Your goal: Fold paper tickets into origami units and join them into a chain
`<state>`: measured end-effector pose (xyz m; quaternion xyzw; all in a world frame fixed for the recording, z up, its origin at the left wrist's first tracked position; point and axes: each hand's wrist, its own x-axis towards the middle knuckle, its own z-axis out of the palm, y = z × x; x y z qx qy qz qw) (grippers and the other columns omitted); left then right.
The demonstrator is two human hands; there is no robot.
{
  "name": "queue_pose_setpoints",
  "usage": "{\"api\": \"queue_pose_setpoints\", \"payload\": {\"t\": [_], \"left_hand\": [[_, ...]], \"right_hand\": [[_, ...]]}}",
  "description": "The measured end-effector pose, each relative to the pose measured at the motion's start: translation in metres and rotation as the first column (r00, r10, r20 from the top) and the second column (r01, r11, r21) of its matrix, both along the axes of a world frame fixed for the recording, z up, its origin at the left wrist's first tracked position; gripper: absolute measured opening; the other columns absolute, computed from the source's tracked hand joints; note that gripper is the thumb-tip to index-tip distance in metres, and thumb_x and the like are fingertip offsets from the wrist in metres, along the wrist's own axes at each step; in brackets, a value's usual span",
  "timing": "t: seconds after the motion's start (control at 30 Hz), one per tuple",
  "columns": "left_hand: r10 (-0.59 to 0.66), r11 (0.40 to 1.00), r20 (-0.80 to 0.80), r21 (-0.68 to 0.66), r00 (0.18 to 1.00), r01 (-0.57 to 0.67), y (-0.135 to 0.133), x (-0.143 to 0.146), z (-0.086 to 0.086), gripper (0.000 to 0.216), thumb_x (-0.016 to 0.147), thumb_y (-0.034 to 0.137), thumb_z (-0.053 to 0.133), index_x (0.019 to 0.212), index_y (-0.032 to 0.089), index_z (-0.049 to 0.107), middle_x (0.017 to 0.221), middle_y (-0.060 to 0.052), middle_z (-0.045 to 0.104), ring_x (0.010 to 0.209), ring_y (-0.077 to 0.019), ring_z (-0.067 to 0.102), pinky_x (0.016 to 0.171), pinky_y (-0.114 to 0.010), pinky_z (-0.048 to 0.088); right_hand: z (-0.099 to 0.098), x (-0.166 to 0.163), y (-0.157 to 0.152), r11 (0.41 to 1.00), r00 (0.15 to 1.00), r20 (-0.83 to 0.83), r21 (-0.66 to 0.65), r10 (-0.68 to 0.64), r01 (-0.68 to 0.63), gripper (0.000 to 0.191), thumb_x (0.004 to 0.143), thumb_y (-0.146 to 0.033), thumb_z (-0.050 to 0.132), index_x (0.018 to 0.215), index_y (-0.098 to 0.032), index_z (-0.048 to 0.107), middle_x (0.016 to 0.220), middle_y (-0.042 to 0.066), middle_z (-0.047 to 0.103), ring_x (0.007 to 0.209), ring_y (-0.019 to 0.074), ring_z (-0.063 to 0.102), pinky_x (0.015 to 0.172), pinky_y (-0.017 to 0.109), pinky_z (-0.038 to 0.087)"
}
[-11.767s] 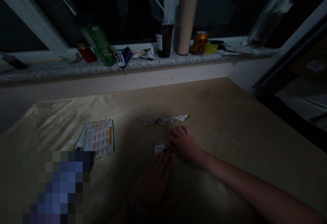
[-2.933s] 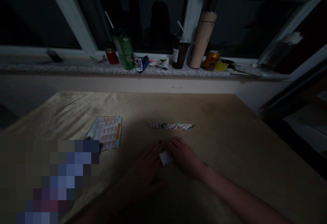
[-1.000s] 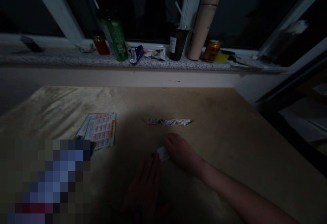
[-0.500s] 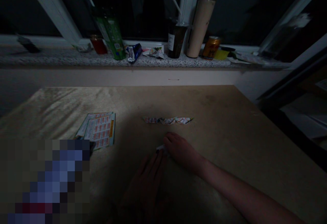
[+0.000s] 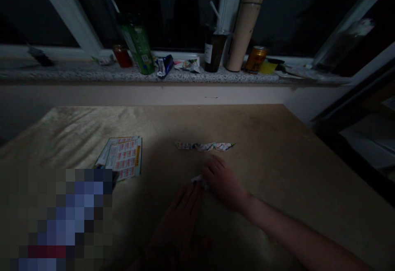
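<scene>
The scene is very dark. A small folded piece of paper (image 5: 197, 178) lies on the tan table (image 5: 277, 147), mostly hidden under my fingers. My right hand (image 5: 222, 180) rests palm down on its right side, fingers curled and pressing on it. My left hand (image 5: 182, 213) lies flat below, its straight fingertips touching the paper's near edge. A short way beyond my right hand, three small folded printed papers (image 5: 205, 146) sit in a row.
A stack of printed sheets (image 5: 123, 162) lies to the left. A blurred-out patch covers the lower left. The stone windowsill (image 5: 77, 73) holds a green bottle (image 5: 138, 44), a dark cup with a straw (image 5: 213, 48), a tall beige tumbler (image 5: 243, 32), a gold can (image 5: 255, 59) and wrappers.
My right hand has shifted slightly on the small paper and covers more of it. My left fingertips stay at its edge. The view has moved a little.
</scene>
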<state>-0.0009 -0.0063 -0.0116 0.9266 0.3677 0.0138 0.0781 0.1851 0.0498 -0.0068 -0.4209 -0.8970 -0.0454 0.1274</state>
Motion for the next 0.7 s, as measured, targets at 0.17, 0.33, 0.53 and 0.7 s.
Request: {"api": "queue_pose_setpoints", "payload": {"t": [0.17,0.33,0.53,0.7], "left_hand": [[-0.029,0.999,0.040,-0.020,0.999,0.029,0.003,-0.003,0.001,0.079,0.081,0.062,0.032,0.140,0.010,0.026,0.145,-0.012,0.029,0.132,-0.0284,0.025,0.108,-0.040,0.015],[-0.024,1.000,0.049,-0.019,0.999,0.025,0.003,-0.003,0.000,0.078,0.081,0.061,0.033,0.141,0.012,0.026,0.145,-0.010,0.030,0.131,-0.0294,0.027,0.107,-0.040,0.018],[-0.008,1.000,0.048,-0.017,0.999,0.008,0.004,-0.002,-0.004,0.073,0.083,0.058,0.032,0.140,0.013,0.028,0.143,-0.011,0.034,0.129,-0.0287,0.030,0.106,-0.040,0.020],[-0.034,0.999,0.058,-0.021,0.998,0.035,0.005,-0.007,0.001,0.075,0.083,0.059,0.034,0.140,0.011,0.028,0.144,-0.013,0.031,0.130,-0.0290,0.029,0.106,-0.039,0.021]], "right_hand": [[0.004,0.017,-0.041,0.991,0.991,0.000,0.028,0.131,-0.131,0.042,0.090,-0.024,0.044,0.131,-0.011,0.041,0.138,0.010,0.043,0.130,0.0230,0.032,0.110,0.044,0.024],[0.004,0.016,-0.070,0.986,0.998,-0.054,-0.161,0.044,-0.052,0.052,0.090,-0.031,0.043,0.138,-0.013,0.031,0.139,0.006,0.041,0.128,0.0193,0.037,0.109,0.039,0.029],[-0.004,0.016,-0.072,0.974,0.990,-0.141,-0.223,-0.003,-0.029,0.054,0.087,-0.028,0.047,0.136,-0.012,0.034,0.139,0.007,0.040,0.129,0.0205,0.035,0.109,0.039,0.029],[-0.001,0.017,-0.070,0.966,0.984,-0.178,-0.256,-0.006,-0.041,0.056,0.085,-0.027,0.050,0.137,-0.014,0.034,0.138,0.007,0.042,0.128,0.0206,0.037,0.109,0.040,0.028]]}}
